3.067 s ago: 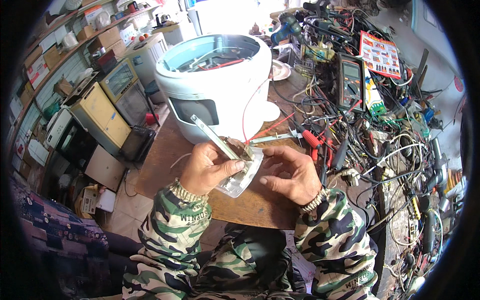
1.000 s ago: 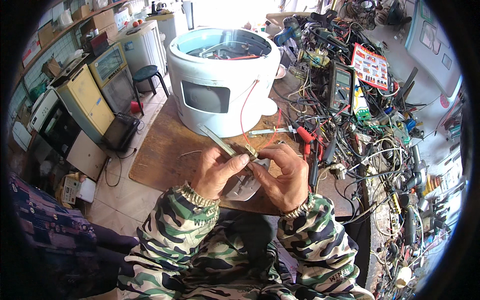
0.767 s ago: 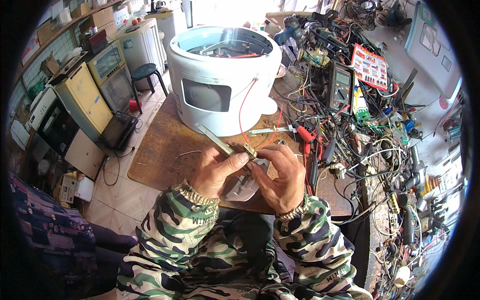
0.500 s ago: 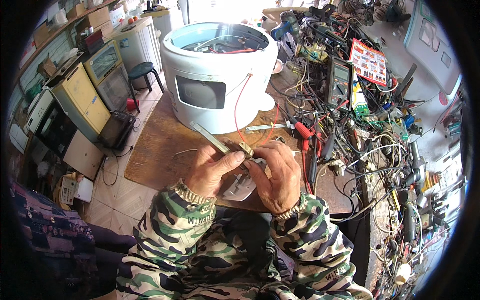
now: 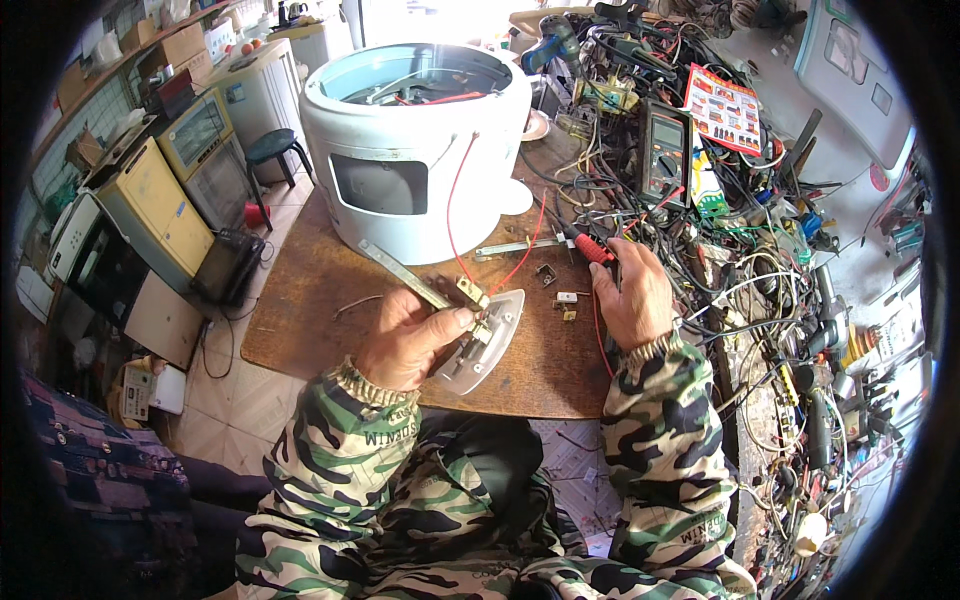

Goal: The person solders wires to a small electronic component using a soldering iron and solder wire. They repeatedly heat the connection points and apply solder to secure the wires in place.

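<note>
My left grip [image 5: 410,340] is closed, thumb on top, around a metal strip [image 5: 405,275], with a brassy block [image 5: 472,292] and a pale plate [image 5: 492,345] by my fingertips. The strip is long, narrow and dull silver, slanting up to the left; the block is small, squared and yellowish. The plate is smooth and whitish with rounded corners, small metal parts lying across its face. All this hangs over the near part of the brown wooden tabletop [image 5: 310,320].

My right grip [image 5: 640,293] is at the end of a red handle [image 5: 592,248], thumb and forefinger near it; I cannot tell whether they pinch it. Between my hands lie a small white piece [image 5: 567,297] and a dark bracket [image 5: 545,272]. Red wire [image 5: 453,200] drops from a white round housing [image 5: 460,185] toward the block. On the right, a multimeter [image 5: 665,155] leans among tangled cables [image 5: 770,270].
</note>
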### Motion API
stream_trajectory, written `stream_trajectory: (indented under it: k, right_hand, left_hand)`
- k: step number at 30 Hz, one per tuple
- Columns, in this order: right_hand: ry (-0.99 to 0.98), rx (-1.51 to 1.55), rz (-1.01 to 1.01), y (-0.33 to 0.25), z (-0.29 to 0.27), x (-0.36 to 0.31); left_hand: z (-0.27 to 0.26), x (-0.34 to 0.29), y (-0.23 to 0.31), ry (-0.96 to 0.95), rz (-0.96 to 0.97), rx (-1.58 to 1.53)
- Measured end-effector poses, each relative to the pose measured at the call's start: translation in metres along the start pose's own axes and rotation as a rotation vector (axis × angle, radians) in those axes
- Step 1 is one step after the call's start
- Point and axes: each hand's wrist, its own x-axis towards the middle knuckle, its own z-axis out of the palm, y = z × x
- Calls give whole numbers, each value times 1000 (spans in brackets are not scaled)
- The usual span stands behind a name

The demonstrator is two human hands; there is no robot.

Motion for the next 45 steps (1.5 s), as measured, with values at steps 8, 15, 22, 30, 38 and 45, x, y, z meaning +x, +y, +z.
stream_trajectory:
  k: [8,15,22,30,38,45]
  right_hand:
    - [-79,-231,-37,25,30,12]
    - [-28,-321,-68,30,34,14]
    - [93,-180,-83,16,11,17]
    - [385,552,73,-31,-96,16]
    - [389,602,-81,-100,-124,1]
    - [239,641,73,-117,-108,9]
  left_hand:
    - [-1,0,-7,-18,92,81]
    - [4,2,-6,-19,184,250]
    - [11,8,10,-107,264,653]
    - [14,20,4,-184,348,1148]
    - [9,24,-10,-202,354,1175]
    - [11,16,-1,-154,329,1211]
